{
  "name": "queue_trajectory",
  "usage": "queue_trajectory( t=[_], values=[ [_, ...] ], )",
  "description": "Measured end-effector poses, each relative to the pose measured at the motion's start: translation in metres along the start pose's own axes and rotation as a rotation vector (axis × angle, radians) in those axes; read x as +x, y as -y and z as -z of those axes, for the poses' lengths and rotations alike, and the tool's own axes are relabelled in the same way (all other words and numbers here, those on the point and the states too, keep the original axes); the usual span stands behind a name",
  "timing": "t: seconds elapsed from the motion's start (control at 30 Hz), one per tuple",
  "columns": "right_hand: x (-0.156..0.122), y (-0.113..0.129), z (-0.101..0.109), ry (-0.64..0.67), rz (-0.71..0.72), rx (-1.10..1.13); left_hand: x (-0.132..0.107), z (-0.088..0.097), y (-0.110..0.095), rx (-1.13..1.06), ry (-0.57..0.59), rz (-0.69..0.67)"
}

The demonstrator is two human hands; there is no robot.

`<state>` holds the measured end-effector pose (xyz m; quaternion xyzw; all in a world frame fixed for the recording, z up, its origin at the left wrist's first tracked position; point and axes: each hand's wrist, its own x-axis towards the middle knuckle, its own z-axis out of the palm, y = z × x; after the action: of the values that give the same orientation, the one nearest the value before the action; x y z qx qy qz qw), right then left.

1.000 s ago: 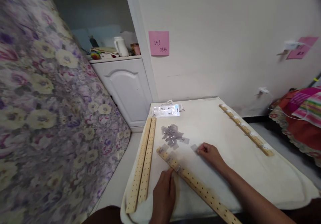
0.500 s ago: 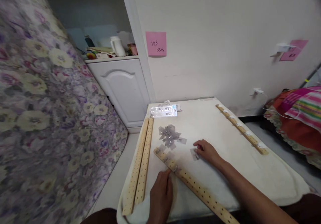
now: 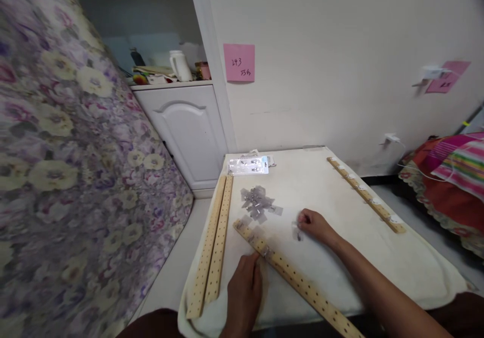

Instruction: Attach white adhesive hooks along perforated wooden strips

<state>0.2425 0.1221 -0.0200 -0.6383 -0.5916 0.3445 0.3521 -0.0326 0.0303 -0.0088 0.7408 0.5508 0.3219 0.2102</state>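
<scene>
My left hand (image 3: 245, 290) is closed at the near edge of a perforated wooden strip (image 3: 298, 276), which lies slanted across the front of the table. Several clear patches with small metal hooks sit along the strip's far end. Over the table to the right, my right hand (image 3: 316, 226) has its fingers pinched on a small clear hook patch (image 3: 297, 232) that hangs from the fingertips. Between the hands and the wall is a loose pile of similar hook patches (image 3: 256, 203), grey and see-through.
Two more perforated wooden strips (image 3: 216, 237) lie side by side along the table's left edge. Another strip (image 3: 365, 194) with white round pieces on it runs along the right edge. Clear packaging (image 3: 247, 165) lies at the back left of the white-covered table (image 3: 302, 181).
My right hand has shifted slightly right and its fingers have curled in more, with the hook patch still at them. My left hand stays at the strip. The whole view has moved a little.
</scene>
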Motion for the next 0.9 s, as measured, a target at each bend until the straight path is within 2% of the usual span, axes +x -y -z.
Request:
queue_trajectory(
  t=[0.1,0.2,0.27,0.37,0.53,0.7,0.9],
  values=[
    [-0.006,-0.004,0.005,0.023,-0.010,0.033,0.000,0.000,-0.001,-0.007,-0.013,0.000],
    [-0.014,-0.007,0.012,0.135,-0.068,0.153,0.000,0.000,-0.002,-0.025,-0.017,0.002],
    [-0.023,-0.004,0.016,0.194,-0.112,0.275,0.000,0.002,-0.003,-0.046,-0.018,-0.004],
    [-0.039,0.008,0.017,0.207,-0.126,0.430,-0.002,0.004,-0.005,-0.080,-0.031,-0.014],
    [-0.060,0.026,-0.005,0.294,-0.134,0.559,-0.016,0.000,-0.010,-0.113,-0.097,-0.018],
    [-0.060,0.027,-0.032,0.380,-0.130,0.517,-0.031,-0.013,-0.014,-0.088,-0.051,-0.059],
    [-0.058,0.024,-0.036,0.425,-0.124,0.498,-0.037,-0.023,-0.011,0.106,0.020,-0.156]
  ],
)
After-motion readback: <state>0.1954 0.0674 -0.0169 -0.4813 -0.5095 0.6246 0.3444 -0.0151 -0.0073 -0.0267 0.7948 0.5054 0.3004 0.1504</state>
